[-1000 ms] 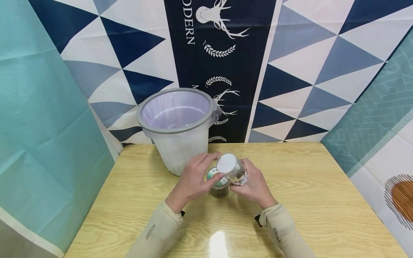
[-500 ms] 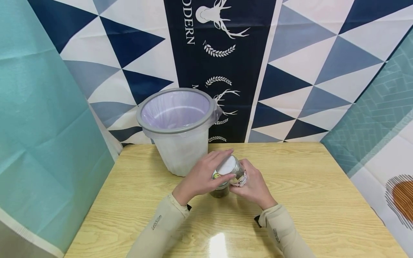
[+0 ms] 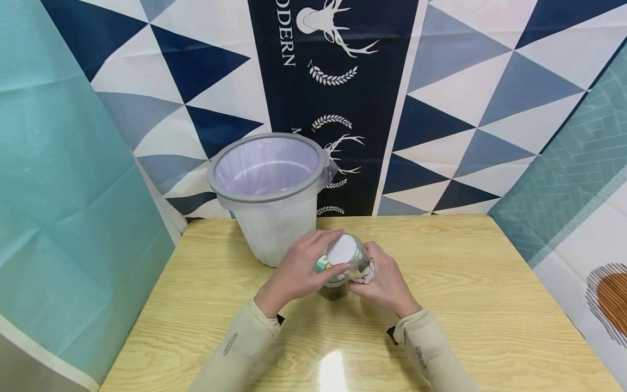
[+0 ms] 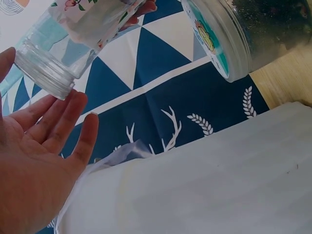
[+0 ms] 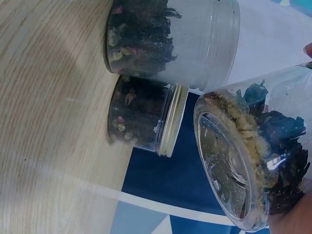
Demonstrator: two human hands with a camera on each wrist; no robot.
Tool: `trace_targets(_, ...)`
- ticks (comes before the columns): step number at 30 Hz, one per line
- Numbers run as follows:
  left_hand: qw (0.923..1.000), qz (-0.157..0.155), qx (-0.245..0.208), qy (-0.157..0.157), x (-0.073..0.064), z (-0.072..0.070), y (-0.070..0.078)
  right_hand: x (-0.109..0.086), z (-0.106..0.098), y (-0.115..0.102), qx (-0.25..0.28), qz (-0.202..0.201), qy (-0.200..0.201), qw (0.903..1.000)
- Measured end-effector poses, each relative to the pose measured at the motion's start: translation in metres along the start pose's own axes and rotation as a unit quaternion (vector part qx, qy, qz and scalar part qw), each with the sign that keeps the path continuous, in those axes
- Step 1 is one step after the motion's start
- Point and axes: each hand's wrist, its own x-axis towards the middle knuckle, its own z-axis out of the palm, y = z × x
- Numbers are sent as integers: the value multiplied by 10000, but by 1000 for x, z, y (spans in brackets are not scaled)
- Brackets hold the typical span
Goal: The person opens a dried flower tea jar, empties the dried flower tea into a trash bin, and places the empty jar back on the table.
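My right hand (image 3: 384,277) grips a clear jar (image 3: 363,268) with a floral label, tilted, its round white top towards me and the left. Dark dried pieces and pale bits lie inside the held jar (image 5: 287,151) near its base. The thumb and forefinger of my left hand (image 3: 301,267) span the jar's white-topped lid (image 3: 342,249); its other fingers (image 4: 73,107) are looser beside the ringed neck. Below stands a jar with a green-and-white lid (image 3: 322,264), partly hidden by my hands. A smaller jar with a gold lid (image 5: 139,114) stands beside it.
A white bin (image 3: 281,228) with a grey rim and a thin purple liner stands at the back left of the wooden table (image 3: 441,326). Patterned cloth (image 3: 441,136) hangs behind the table, and a teal sheet (image 3: 73,190) hangs along its left side.
My left hand moves forward and right over the white top, then draws back slightly to its edge. The right hand and the held jar stay almost in place.
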Motion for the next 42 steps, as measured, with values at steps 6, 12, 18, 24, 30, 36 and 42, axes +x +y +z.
trace_targets(6, 9997, 0, 195, 176, -2, -4, 2, 2, 0, -3, -63, -35, -49, 10000)
trace_targets(12, 9995, -143, 16, 272, -5, -5, 2, 1, -5, -5, 4, 30, 39, 10000)
trace_targets(18, 9985, -156, 156, 496, -4, -5, -1, 1, -6, -2, -5, 29, 78, 10000)
trace_targets(24, 9996, 263, -44, 12, 5, -10, 4, 1, -6, -1, -2, -96, 60, 9999)
trace_targets(30, 9956, 780, -85, -515, 12, -10, 8, 1, -4, -2, -54, -211, 4, 9998)
trace_targets(36, 9987, 460, 77, -215, 13, -6, 9, 2, -2, -4, -160, -239, -61, 9996)
trace_targets(42, 9987, 41, 507, 1, 14, -2, 12, 3, -1, -5, -398, -262, -130, 9988)
